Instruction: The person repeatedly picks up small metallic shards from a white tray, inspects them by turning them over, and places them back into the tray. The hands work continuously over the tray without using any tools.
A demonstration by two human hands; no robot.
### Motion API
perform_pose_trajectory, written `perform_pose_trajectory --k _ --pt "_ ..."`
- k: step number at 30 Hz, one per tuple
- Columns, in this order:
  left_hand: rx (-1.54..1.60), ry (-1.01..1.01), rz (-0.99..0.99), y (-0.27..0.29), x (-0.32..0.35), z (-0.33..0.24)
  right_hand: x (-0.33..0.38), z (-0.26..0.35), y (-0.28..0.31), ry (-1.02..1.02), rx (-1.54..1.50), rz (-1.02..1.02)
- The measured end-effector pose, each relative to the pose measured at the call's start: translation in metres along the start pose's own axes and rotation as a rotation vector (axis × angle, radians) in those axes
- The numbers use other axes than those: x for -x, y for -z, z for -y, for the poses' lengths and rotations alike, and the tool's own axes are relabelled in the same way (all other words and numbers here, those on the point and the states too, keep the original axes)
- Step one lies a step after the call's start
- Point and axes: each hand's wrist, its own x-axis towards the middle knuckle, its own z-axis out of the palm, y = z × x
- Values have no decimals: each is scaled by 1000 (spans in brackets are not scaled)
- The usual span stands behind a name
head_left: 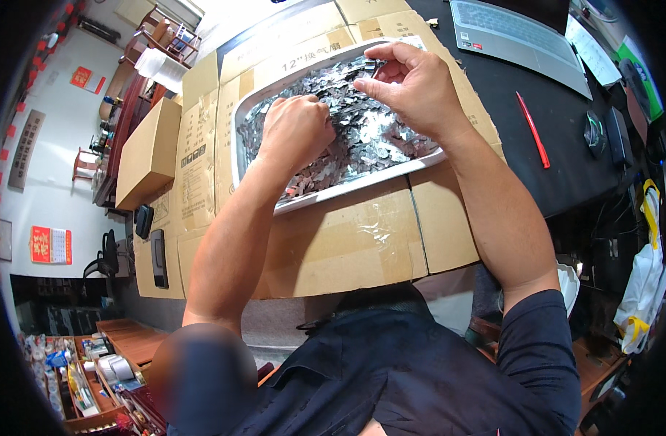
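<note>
A white shallow tray (340,192) is filled with a heap of small, thin, shiny silver-grey metal pieces (362,120). Over the left part of the heap, my left hand (300,131) is closed, its knuckles up. Its fingertips are turned away and hidden, so what they pinch cannot be seen. My right hand (416,87) hovers above the tray's far right part. Its thumb and forefinger are apart, with the other fingers curled in; I see nothing clearly held between them.
Flattened cardboard (333,254) lies under the tray. A closed brown box (150,152), a black phone (158,258) and a small black case (144,220) are at the left. To the right are a red pen (533,131), a laptop (522,36) and a mouse (593,134).
</note>
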Motion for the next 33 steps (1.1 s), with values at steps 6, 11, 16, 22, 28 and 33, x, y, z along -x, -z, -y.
perform_pose_trajectory --k 6,11,16,22,28,33 --pt "604 234 47 7 28 9 0 2 1 -25 9 12" --pt "1118 465 230 3 52 24 4 7 -4 -48 10 78" --pt "1473 424 148 -9 64 25 15 16 -12 90 49 209" --pt "1248 419 103 -11 67 28 24 22 -25 158 73 342" --pt "1052 412 -8 -6 70 30 24 23 -30 212 130 368" --pt "1005 325 -108 -4 72 29 30 27 -36 204 121 391"
